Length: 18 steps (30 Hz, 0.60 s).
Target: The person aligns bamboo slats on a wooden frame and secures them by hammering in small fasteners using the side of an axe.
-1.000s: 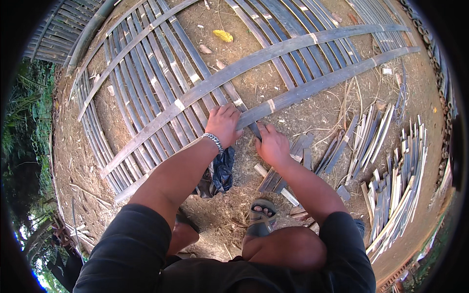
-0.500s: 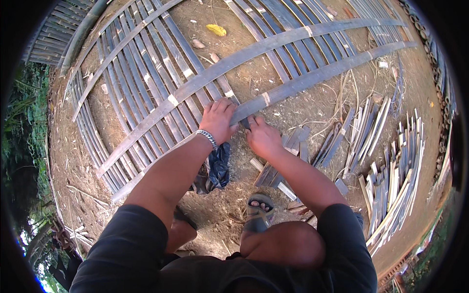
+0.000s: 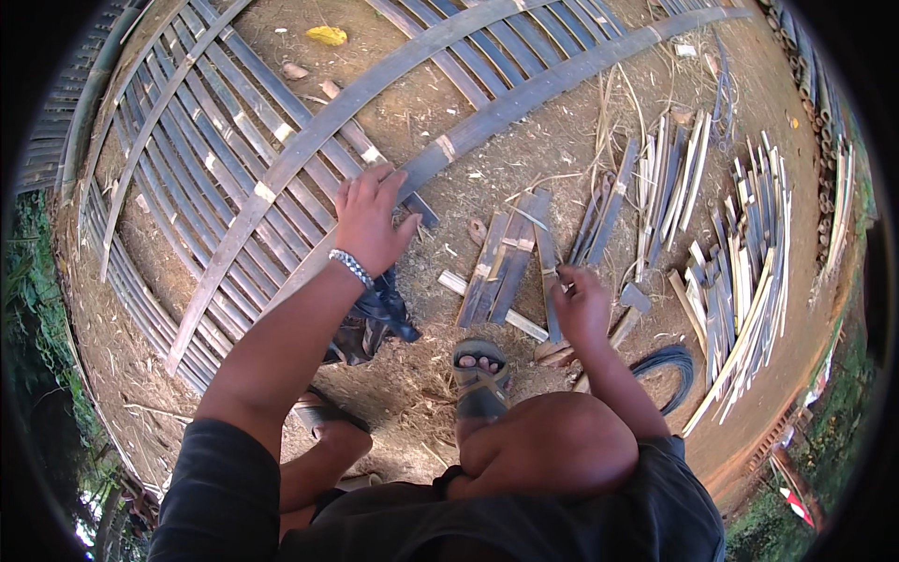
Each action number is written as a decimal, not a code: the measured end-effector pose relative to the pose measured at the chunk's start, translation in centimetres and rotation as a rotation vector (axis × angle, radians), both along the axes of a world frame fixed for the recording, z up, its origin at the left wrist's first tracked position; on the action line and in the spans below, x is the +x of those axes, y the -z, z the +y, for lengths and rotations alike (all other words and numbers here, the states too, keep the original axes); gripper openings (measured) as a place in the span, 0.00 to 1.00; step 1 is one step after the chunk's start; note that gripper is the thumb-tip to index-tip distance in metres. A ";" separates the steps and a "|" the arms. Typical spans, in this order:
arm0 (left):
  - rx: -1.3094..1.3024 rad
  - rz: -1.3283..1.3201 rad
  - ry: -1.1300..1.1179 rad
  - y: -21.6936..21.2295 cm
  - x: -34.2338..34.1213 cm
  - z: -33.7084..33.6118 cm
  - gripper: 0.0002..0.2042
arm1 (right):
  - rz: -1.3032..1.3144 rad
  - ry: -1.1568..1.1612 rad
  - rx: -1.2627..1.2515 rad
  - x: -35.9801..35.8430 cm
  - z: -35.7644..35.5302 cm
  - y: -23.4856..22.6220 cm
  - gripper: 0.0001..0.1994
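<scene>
My left hand, with a braided bracelet at its wrist, lies with fingers apart on a long dark bamboo slat. That slat crosses the ends of several thinner strips in a bamboo lattice panel on the ground. My right hand is away from the panel, its fingers curled in above short bamboo pieces. Something small and dark shows at its fingertips, too little to name. A crumpled black plastic bag sits below my left hand.
Bundles of split bamboo strips spread at the right. Nearer me lie a coil of dark cord and a grey block-like piece. My sandalled foot stands in the middle. A yellow leaf lies at the far side.
My right hand has left the slat and moved right and nearer to me. My left hand stays at the slat, its fingers now more spread. The view has shifted right.
</scene>
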<state>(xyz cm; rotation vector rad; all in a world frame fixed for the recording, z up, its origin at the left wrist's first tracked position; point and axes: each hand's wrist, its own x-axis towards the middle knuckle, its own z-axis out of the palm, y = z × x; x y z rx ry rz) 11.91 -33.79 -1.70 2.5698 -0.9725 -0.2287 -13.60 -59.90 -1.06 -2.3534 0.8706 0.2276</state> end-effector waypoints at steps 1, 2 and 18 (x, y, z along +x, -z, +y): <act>-0.066 0.014 0.023 -0.7 -1.0 -0.5 0.30 | 0.065 -0.017 -0.064 -0.6 1.2 -0.4 0.21; -0.135 0.029 0.046 -1.1 -2.1 -1.1 0.29 | 0.131 -0.035 -0.129 -1.2 2.0 -0.7 0.22; -0.198 0.431 0.118 -1.7 -6.6 -4.5 0.16 | -0.342 0.120 0.176 -2.9 3.8 0.9 0.23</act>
